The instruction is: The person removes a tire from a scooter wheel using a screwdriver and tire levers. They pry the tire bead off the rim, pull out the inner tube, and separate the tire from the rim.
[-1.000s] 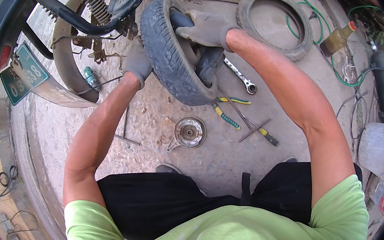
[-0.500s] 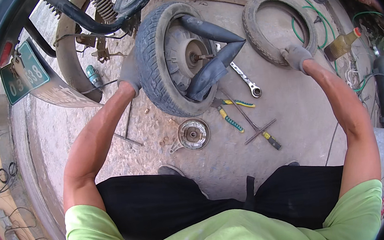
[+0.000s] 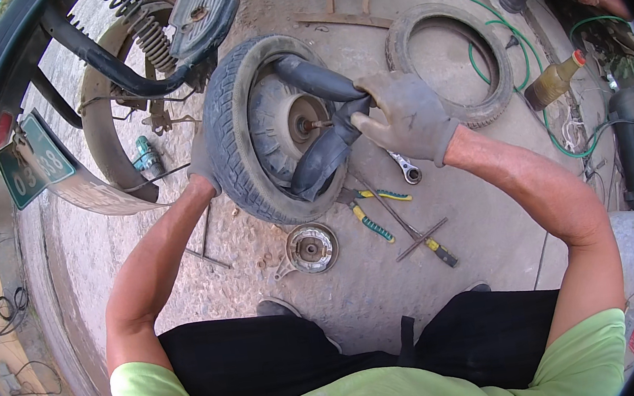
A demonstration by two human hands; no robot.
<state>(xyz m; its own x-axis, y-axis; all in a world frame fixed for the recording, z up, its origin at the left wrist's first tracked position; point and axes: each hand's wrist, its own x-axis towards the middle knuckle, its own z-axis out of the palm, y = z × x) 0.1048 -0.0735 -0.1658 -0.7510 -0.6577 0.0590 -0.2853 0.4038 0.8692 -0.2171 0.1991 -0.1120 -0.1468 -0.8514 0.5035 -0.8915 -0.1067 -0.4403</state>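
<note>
Wheel with tyre (image 3: 242, 148) stands on edge on dirt ground (image 3: 485, 200), open face turned toward person's right, hub (image 3: 303, 126) showing. Black inner tube (image 3: 324, 157) hangs half out of tyre, folded, long axis running top to bottom. Right hand (image 3: 403, 118), gloved, clenched on tube's fold. Left hand (image 3: 202, 161) grips tyre's outer tread, mostly hidden. Pliers (image 3: 368, 219), spanner (image 3: 406, 172), brake drum (image 3: 309, 247) lie below wheel. Spare tyre (image 3: 496, 66) lies flat, nothing inside.

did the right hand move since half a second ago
Yes. The right hand came back left from the spare tyre lying on the ground and now has its grip on the inner tube at the wheel.
</note>
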